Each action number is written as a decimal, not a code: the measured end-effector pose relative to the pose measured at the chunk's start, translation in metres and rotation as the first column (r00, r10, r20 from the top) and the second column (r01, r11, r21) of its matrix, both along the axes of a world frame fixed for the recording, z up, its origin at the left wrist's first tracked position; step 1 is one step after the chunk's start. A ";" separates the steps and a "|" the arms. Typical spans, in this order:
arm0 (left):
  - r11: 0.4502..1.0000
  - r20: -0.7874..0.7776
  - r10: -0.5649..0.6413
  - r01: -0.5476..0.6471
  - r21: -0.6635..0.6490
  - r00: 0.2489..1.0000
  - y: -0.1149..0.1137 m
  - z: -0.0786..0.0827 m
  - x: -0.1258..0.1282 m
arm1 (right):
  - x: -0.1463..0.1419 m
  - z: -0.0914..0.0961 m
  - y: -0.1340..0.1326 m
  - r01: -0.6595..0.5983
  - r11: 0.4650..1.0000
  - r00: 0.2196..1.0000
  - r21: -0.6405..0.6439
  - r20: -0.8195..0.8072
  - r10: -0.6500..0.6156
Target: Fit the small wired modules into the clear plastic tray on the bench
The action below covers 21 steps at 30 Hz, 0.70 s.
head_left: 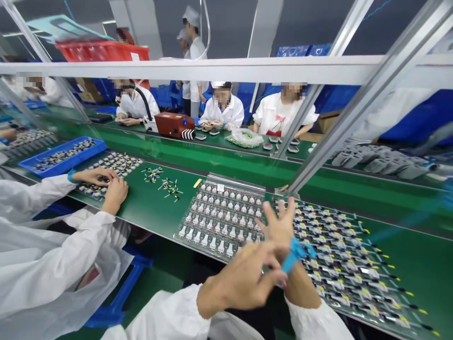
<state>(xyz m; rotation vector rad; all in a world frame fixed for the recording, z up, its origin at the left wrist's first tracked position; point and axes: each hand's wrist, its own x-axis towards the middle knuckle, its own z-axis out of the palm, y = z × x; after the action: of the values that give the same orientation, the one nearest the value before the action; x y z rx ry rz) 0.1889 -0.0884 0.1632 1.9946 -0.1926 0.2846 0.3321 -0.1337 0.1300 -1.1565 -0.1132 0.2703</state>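
Observation:
My right hand (279, 225) is raised over the bench with its fingers spread, holding nothing. Around its wrist sits a blue wrist strap (296, 254). My left hand (244, 277) reaches across, thumb and fingers pinched at the strap's near edge. Beyond my hands lies a clear plastic tray (244, 183) with rows of small white connector-like parts (221, 229). To the right, another set of rows holds white parts with dark, yellow-tipped leads (329, 241). My right hand partly covers the near tray's right side.
On the left, a co-worker's hands (102, 182) work over a similar tray beside a blue bin (85, 150). Loose yellow-tipped pieces (170, 188) lie on the green bench (152, 212). A metal frame post (339, 113) rises behind the trays. Several people sit across the line.

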 end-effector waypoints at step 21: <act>0.581 -0.389 0.785 -0.358 0.731 0.482 0.201 -0.064 0.202 | 0.029 0.052 -0.026 0.246 0.966 0.944 0.075 0.206 -0.256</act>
<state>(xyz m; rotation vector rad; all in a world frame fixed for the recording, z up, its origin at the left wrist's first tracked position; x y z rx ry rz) 0.3910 0.1130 0.0989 2.5621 1.1035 -0.1317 0.3613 -0.1601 0.1817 -1.1357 -0.1590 -0.0842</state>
